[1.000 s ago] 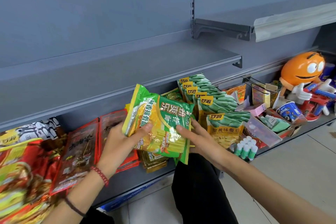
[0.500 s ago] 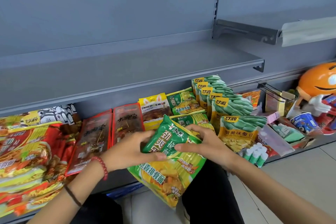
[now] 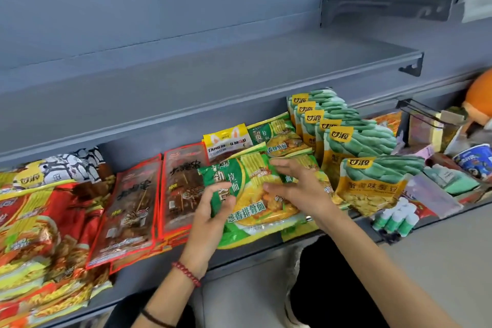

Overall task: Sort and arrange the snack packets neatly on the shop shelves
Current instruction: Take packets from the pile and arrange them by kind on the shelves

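A green and yellow noodle packet [image 3: 255, 210] lies flat on the bottom shelf [image 3: 239, 257], on top of more green packets [image 3: 279, 138] of the same kind. My left hand [image 3: 213, 210] grips its left edge, thumb on top. The straight fingers of my right hand [image 3: 295, 189] rest on its upper right part. To the left lie two stacks of red skewer packets [image 3: 133, 208]. A row of yellow and green bean packets [image 3: 372, 186] stands to the right.
A bare grey shelf [image 3: 213, 82] juts out just above the packets. Red noodle packets [image 3: 34, 221] pile up at the far left. A yellow packet [image 3: 226, 140] stands behind. Glue sticks [image 3: 396, 218], a cup [image 3: 474, 160] and an orange figure [image 3: 479, 98] crowd the right.
The green packet came down from in front of me, was turned over and now lies flat on the bottom shelf. My right hand's fingers have straightened on it.
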